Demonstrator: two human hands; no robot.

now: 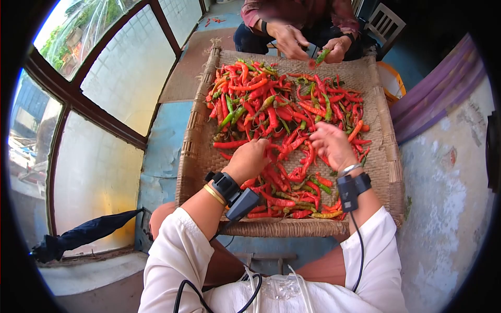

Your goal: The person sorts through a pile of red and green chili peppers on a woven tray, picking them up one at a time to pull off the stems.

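Red chili peppers (pixel 284 112), mixed with some green and yellowish ones, lie heaped over a woven tray-like surface (pixel 383 130). My left hand (pixel 249 160) is closed low over the middle of the heap, fingertips pressed together among red peppers. What those fingers hold, if anything, is hidden. To its right, my right hand (pixel 333 146) hovers with fingers bent and apart, nothing visible in them. Beneath and between my hands lies a looser spread of chili peppers (pixel 297 182), reaching toward the near edge.
Across from me sits a person (pixel 305 23) whose hands hold a green chili pepper (pixel 322 56). Framed windows (pixel 125 68) line the left, with a dark folded umbrella (pixel 88 235) below. At the right are a peeling wall (pixel 443 182), a purple curtain (pixel 443 94) and a white chair (pixel 386 23).
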